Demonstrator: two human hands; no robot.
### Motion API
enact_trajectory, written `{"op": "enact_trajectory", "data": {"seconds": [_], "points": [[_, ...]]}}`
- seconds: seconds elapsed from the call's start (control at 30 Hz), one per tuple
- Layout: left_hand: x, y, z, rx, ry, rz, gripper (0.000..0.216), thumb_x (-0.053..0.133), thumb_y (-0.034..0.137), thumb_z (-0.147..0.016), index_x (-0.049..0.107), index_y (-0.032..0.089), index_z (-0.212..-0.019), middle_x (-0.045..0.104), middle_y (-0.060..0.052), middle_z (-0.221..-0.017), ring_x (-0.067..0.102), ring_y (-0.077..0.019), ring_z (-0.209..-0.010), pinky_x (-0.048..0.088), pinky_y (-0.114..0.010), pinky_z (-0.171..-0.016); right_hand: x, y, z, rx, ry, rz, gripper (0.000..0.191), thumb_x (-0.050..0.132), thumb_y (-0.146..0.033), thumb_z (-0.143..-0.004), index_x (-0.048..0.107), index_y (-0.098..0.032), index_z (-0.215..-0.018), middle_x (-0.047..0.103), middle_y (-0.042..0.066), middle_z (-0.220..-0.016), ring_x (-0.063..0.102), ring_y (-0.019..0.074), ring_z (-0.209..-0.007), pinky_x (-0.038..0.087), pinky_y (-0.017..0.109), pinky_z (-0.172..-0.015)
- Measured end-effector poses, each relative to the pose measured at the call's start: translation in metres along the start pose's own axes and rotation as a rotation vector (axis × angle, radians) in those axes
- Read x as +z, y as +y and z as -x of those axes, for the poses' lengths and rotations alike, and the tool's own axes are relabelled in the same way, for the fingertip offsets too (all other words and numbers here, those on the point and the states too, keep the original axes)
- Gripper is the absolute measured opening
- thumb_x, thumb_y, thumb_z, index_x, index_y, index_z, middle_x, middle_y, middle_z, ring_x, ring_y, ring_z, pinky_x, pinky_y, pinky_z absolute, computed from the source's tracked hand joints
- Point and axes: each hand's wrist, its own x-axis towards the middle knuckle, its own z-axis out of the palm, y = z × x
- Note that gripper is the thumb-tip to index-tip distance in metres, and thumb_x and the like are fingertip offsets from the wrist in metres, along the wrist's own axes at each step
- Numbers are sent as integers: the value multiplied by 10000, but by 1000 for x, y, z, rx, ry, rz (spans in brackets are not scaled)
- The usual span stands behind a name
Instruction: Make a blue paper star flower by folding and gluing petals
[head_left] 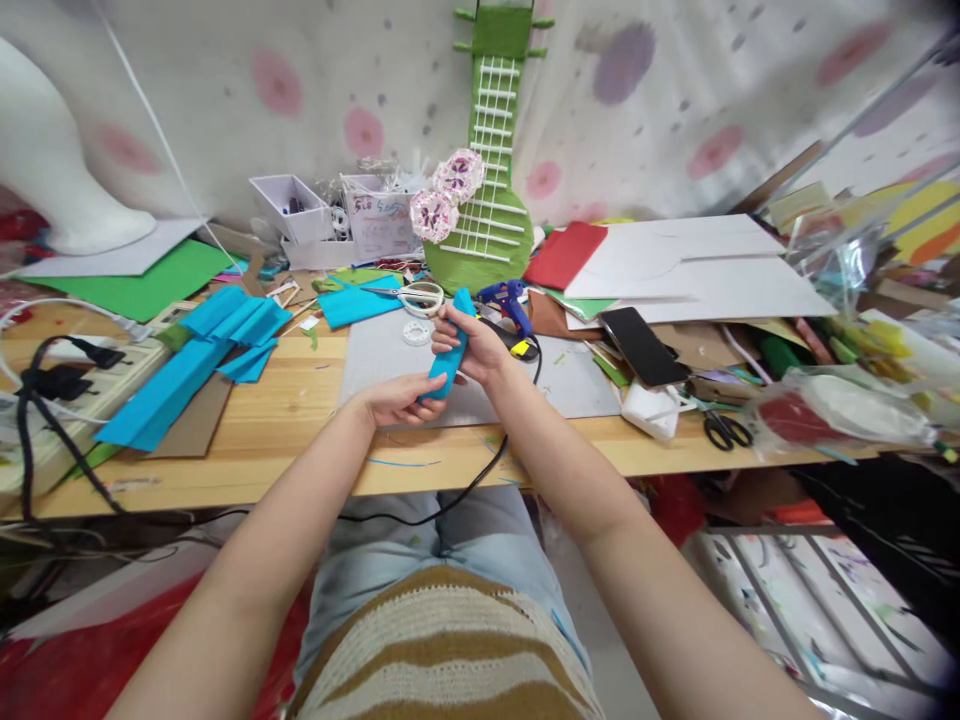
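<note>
Between my two hands is a narrow folded strip of blue crepe paper (448, 362), tilted above a grey board (375, 360). My left hand (401, 400) pinches its lower end, and my right hand (474, 345) has its fingers wrapped round the upper part. Just beyond lie white-handled scissors (420, 297) and a white tape roll (417, 332). A blue hot glue gun (510, 303) rests right of my right hand, its black cord running off the table's front edge. More folded blue crepe paper (169, 390) lies to the left.
A green paper guitar (487, 225) with two flowers stands against the wall. On the right are a black phone (643, 345), black scissors (727, 431) and white boards (690, 260). A power strip (82, 400) with cables sits at left, near white boxes (289, 208).
</note>
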Motion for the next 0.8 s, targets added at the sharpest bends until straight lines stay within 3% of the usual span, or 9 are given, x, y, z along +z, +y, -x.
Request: {"op": "enact_trajectory", "data": {"seconds": [0.1,0.2,0.3,0.43,0.57,0.73,0.8], "points": [[2,2,1,19,63,-74,348,556,476,-801,506,171,-961,234,91,-542,157,-17,-374,108,-84,-304,0,4,-1,-18,7,-11,181,590,-301,-820,475,-183,-746,375,-102,-511,343,16,-414,348,133,-437],[7,2,-3,90,218,-103,340,553,494,-795,489,164,-846,225,99,-519,152,-14,-365,111,-95,-303,1,11,-1,-9,105,72,241,671,-344,-739,492,-191,-791,479,-90,-561,471,43,-490,414,171,-496],[10,1,-7,110,314,-128,328,566,469,-794,451,165,-753,239,99,-507,179,-12,-362,117,-98,-308,-1,19,-1,-2,146,176,326,719,-375,-675,455,-187,-712,479,-92,-533,497,56,-494,407,185,-489],[9,3,-7,127,324,-105,323,645,372,-752,397,173,-696,333,82,-525,241,-5,-372,116,-102,-321,-3,23,-3,-64,135,174,407,711,-432,-669,384,-192,-639,383,-119,-456,416,31,-420,380,176,-469],[2,6,-2,160,293,-56,345,743,274,-648,435,154,-748,498,23,-637,321,2,-413,148,-104,-338,-5,27,-4,-72,129,221,393,708,-468,-658,432,-189,-679,442,-103,-487,465,46,-452,396,185,-481],[-1,3,-1,111,285,15,390,756,265,-634,381,168,-680,381,81,-539,307,2,-399,161,-97,-352,-10,34,-4,-76,96,192,396,719,-469,-645,438,-190,-671,460,-96,-494,474,56,-466,406,199,-496],[-1,3,0,119,283,13,347,739,258,-660,408,160,-696,423,66,-552,337,-2,-400,175,-99,-348,-12,35,-5,-88,70,131,387,709,-459,-669,431,-189,-658,434,-99,-478,452,49,-458,398,194,-497]]}}
